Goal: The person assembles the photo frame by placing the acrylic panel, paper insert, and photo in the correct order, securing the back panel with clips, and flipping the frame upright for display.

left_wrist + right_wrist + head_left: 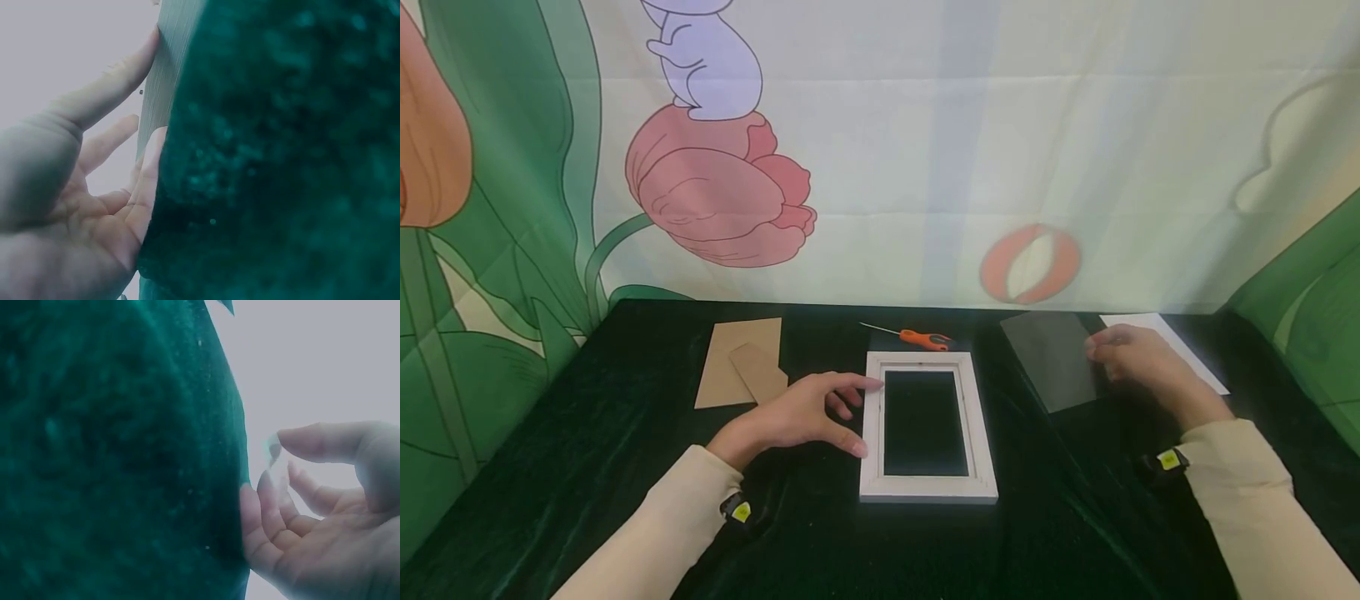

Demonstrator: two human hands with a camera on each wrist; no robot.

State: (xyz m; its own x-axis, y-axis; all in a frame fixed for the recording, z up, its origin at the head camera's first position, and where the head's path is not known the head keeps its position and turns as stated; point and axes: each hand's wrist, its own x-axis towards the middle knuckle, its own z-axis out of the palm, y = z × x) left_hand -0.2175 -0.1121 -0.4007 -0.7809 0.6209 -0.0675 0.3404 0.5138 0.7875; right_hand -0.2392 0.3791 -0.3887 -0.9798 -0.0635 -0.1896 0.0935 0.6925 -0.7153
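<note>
A white picture frame (928, 490) lies flat in the middle of the dark green cloth, its opening showing the cloth beneath. My left hand (812, 410) rests at the frame's left side, index fingertip on the side rail and thumb tip at its outer edge. The left wrist view shows the thumb against the pale side of the frame (164, 81). To the right, my right hand (1135, 362) pinches the right edge of a clear sheet (1051, 362) between thumb and fingers. From the right wrist, only a sliver of it shows near the thumb tip.
A brown backing board (722, 367) with a stand leg (760, 371) lies left of the frame. Behind the frame is an orange-handled tool with a thin metal shaft (921, 338). White paper (1187, 354) lies partly behind the right hand. A printed curtain (880, 167) hangs along the back.
</note>
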